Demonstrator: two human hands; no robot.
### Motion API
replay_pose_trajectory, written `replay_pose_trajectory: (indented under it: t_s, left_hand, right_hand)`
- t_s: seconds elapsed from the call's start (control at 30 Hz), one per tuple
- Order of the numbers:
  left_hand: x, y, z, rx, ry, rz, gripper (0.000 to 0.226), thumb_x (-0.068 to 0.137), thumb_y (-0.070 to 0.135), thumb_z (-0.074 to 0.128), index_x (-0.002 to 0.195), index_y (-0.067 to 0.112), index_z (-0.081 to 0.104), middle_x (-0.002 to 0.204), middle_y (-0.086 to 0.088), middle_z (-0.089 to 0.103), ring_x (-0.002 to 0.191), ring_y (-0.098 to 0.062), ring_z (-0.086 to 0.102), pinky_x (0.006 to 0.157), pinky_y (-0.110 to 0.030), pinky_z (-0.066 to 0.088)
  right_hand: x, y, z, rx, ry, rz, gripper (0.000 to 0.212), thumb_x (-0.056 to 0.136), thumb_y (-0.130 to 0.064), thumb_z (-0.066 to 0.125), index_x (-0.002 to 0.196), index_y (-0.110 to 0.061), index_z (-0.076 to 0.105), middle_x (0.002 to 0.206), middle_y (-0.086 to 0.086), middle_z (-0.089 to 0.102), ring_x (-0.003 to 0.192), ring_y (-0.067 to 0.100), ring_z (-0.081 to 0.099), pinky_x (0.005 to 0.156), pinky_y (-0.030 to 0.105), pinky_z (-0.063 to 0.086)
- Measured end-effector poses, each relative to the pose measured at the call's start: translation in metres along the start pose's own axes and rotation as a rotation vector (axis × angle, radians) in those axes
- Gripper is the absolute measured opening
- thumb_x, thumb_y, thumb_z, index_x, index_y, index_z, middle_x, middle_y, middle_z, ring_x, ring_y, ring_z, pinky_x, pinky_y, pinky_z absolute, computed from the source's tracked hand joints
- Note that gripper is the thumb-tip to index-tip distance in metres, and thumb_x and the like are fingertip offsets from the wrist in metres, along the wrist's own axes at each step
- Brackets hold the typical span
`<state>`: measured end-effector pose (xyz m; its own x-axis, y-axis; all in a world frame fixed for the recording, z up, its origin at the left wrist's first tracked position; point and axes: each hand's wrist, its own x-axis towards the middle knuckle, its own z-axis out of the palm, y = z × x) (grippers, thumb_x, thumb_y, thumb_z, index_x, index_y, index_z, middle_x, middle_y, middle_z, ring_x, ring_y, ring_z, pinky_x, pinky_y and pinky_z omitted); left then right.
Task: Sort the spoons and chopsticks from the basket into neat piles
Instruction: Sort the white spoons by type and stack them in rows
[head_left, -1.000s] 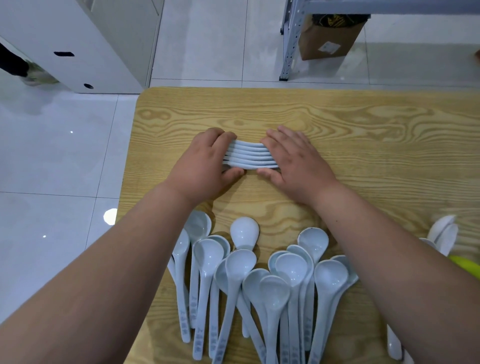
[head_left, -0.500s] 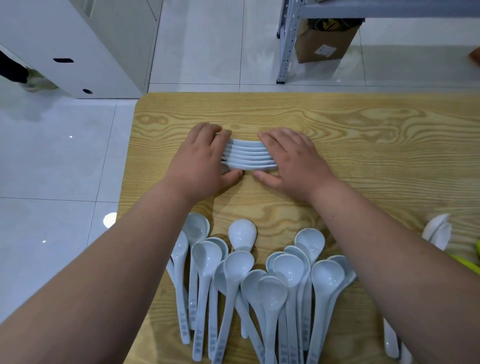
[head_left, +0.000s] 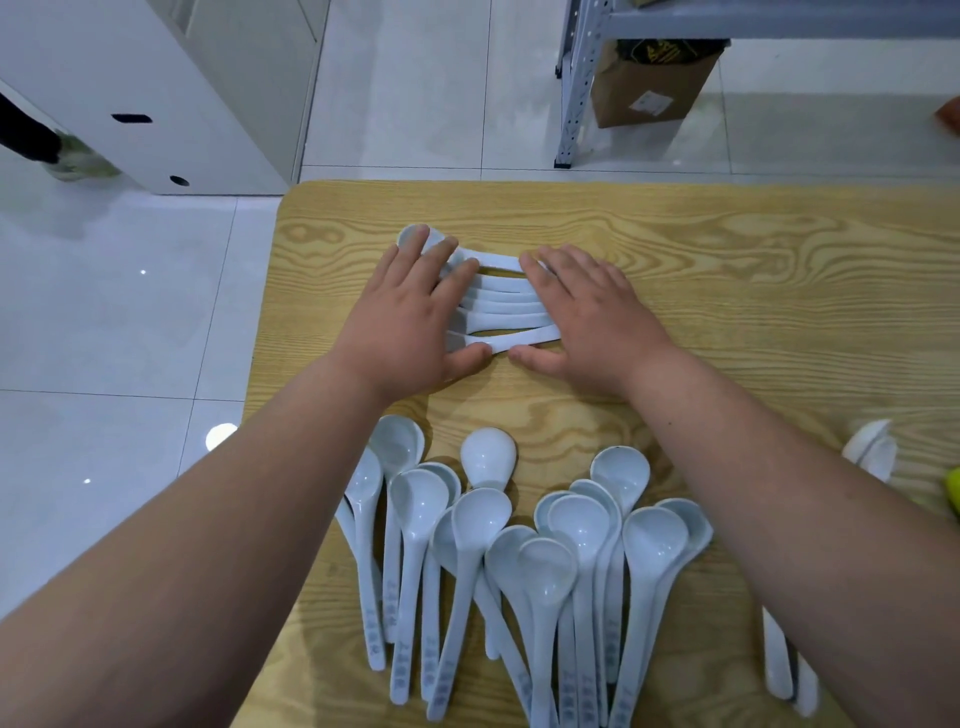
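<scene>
Left hand (head_left: 410, 322), right hand (head_left: 592, 322) on spoon row (head_left: 506, 307)

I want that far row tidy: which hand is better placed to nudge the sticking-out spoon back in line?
Probably left. The left hand has fingertips on the far spoon, whose bowl juts past the row; the right hand covers the handle ends.

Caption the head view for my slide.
Left hand and right hand press a row of white soup spoons on the wooden table; loose spoons lie nearer.
</scene>
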<state>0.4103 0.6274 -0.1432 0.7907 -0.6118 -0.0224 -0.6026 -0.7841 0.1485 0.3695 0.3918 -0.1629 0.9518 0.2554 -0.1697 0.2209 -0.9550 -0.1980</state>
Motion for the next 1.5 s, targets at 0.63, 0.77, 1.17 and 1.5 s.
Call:
replay_pose_trajectory:
  t_s: [0.63, 0.77, 1.17, 1.5]
  left_hand:
    - [-0.169, -0.027, -0.028, -0.491, -0.116, -0.706, 0.065, 0.085, 0.050, 0.068, 0.144, 0.032, 0.046, 0.140, -0.003, 0.039, 0.107, -0.019, 0.059, 0.094, -0.035, 0.047]
    - [-0.156, -0.019, -0.020, -0.459, -0.136, -0.689, 0.069, 0.079, 0.048, 0.074, 0.140, 0.029, 0.048, 0.138, -0.005, 0.034, 0.115, -0.026, 0.054, 0.092, -0.035, 0.044]
    - [-0.178, -0.016, -0.023, -0.646, -0.109, -0.595, 0.040, 0.091, 0.009, 0.051, 0.129, 0.022, 0.054, 0.125, -0.003, 0.037, 0.099, -0.021, 0.048, 0.085, -0.029, 0.036]
    - [-0.178, -0.018, -0.028, -0.682, -0.158, -0.587, 0.006, 0.084, 0.021, 0.063, 0.086, 0.025, 0.058, 0.085, 0.001, 0.060, 0.074, -0.017, 0.055, 0.055, -0.027, 0.037]
  right_hand:
    - [-0.165, -0.166, -0.002, 0.263, 0.082, 0.047, 0.039, 0.096, -0.038, 0.049, 0.127, -0.018, 0.061, 0.099, 0.002, 0.064, 0.067, 0.023, 0.060, 0.050, 0.035, 0.049]
    - [-0.177, -0.205, 0.021, 0.180, -0.038, 0.194, 0.055, 0.090, -0.046, 0.064, 0.136, -0.018, 0.052, 0.101, 0.005, 0.055, 0.078, 0.022, 0.055, 0.052, 0.030, 0.043]
    - [-0.174, -0.235, 0.027, 0.418, 0.031, 0.507, 0.045, 0.097, -0.028, 0.062, 0.138, -0.018, 0.045, 0.127, 0.009, 0.038, 0.088, 0.023, 0.054, 0.071, 0.028, 0.040]
    - [-0.180, -0.235, 0.021, 0.667, 0.107, 0.671, 0.052, 0.092, -0.014, 0.062, 0.139, -0.024, 0.042, 0.135, 0.002, 0.034, 0.099, 0.015, 0.050, 0.083, 0.029, 0.046]
